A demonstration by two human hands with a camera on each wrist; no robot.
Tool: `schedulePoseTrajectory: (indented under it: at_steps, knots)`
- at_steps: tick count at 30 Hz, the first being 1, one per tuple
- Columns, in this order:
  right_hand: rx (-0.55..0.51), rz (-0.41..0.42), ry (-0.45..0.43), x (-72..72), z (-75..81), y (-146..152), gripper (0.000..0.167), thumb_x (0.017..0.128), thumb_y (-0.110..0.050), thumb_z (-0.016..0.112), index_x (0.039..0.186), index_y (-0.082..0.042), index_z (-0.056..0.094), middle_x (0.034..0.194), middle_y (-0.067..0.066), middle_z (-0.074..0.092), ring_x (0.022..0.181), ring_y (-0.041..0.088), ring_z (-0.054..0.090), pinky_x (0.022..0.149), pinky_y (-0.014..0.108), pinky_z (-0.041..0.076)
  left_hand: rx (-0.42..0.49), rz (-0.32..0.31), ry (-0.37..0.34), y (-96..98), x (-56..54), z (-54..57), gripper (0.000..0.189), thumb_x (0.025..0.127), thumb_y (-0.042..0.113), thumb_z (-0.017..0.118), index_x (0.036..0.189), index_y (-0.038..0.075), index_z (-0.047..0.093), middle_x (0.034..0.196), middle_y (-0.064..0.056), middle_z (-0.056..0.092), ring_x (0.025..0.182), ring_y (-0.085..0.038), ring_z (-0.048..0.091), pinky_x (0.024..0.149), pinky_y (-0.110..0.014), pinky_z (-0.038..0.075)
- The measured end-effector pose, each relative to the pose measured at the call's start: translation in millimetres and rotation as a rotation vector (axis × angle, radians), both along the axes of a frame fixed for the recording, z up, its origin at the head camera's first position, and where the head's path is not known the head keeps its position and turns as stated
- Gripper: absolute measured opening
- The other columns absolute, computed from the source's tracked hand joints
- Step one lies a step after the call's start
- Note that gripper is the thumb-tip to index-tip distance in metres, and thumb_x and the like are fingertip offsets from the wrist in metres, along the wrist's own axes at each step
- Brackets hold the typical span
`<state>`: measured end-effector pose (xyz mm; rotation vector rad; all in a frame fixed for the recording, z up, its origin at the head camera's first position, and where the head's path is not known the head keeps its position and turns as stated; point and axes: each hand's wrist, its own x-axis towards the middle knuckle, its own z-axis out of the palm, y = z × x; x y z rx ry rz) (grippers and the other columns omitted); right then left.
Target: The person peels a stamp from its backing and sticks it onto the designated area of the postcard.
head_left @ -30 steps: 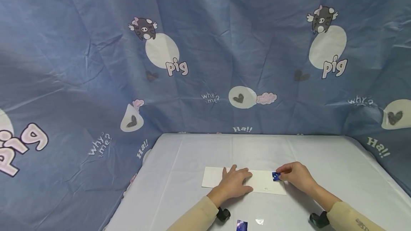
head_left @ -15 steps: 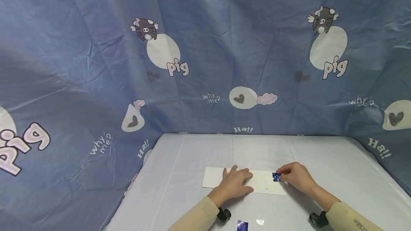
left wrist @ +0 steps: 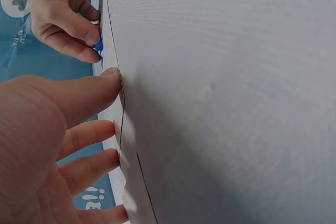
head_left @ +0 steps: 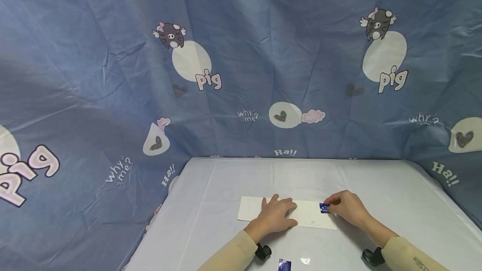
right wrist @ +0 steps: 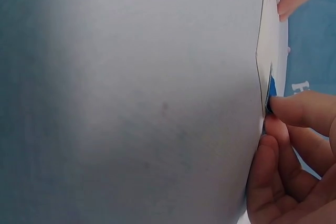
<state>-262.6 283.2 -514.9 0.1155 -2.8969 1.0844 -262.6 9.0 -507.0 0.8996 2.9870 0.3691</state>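
Nearest, at the front part of the desk (head_left: 211,221): dark-blue piece (head_left: 284,265), partly cut off by the frame, with small shiny scrap (head_left: 305,261) just beside. Next, pale sleeves (head_left: 229,254) and, at each wrist, black device (head_left: 263,252). Beyond, left hand (head_left: 273,216), fingers spread wide, resting across a long white strip (head_left: 308,216), thumb at the near edge. Well to the right, right hand (head_left: 348,207) in narrow grip, pinching small blue square (head_left: 323,208) between thumb and fingers, at the strip's right end. Full contact of square with strip: cannot tell. Farthest, behind the desk: creased blue curtain (head_left: 226,99) with pigs, hearts and lettering
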Motion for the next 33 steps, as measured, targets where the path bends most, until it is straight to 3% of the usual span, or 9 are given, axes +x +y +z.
schedulePoseTrajectory:
  at_steps: [7,15,20,26,33]
  knots:
    - [0.021,0.001,-0.011,0.1,-2.4,2,0.018,0.075,-0.007,0.083,0.091,-0.013,0.080,0.079,-0.005,0.066,0.075,0.017,0.053,0.067,0.034,0.043,-0.006,-0.006,-0.008,-0.7,0.7,-0.5,0.052,0.085,0.051,0.075,0.132,0.030,0.066,0.145,0.010,0.054,0.138,-0.039,0.043,0.104,-0.072,0.031]
    - [0.052,0.010,-0.002,5.1,-0.8,3,0.017,0.076,-0.008,0.083,0.092,-0.013,0.081,0.088,-0.002,0.073,0.077,0.014,0.059,0.068,0.035,0.048,-0.010,-0.002,-0.007,0.8,2.6,-2.0,0.052,0.084,0.051,0.076,0.131,0.031,0.066,0.144,0.010,0.055,0.137,-0.038,0.044,0.104,-0.073,0.031]
    - [0.102,0.029,0.021,6.9,0.6,4,0.016,0.078,-0.010,0.084,0.091,-0.017,0.082,0.092,-0.001,0.073,0.078,0.013,0.058,0.069,0.036,0.050,-0.021,0.001,-0.006,1.4,1.3,-1.4,0.051,0.085,0.051,0.075,0.131,0.032,0.066,0.145,0.010,0.055,0.138,-0.038,0.043,0.105,-0.072,0.030]
    - [0.172,0.079,0.049,9.4,-0.3,7,0.017,0.080,-0.012,0.082,0.095,-0.021,0.082,0.091,-0.004,0.071,0.071,0.013,0.050,0.062,0.032,0.042,-0.027,0.002,-0.012,1.6,0.7,-0.1,0.051,0.085,0.051,0.076,0.131,0.031,0.066,0.144,0.010,0.055,0.137,-0.037,0.044,0.105,-0.072,0.030]
    - [0.294,0.125,0.079,10.6,2.3,6,0.019,0.082,-0.013,0.079,0.101,-0.020,0.082,0.095,-0.001,0.074,0.071,0.011,0.051,0.063,0.034,0.044,-0.037,0.000,-0.001,1.7,-1.6,0.4,0.051,0.085,0.051,0.075,0.131,0.031,0.066,0.145,0.010,0.055,0.137,-0.037,0.045,0.104,-0.071,0.031]
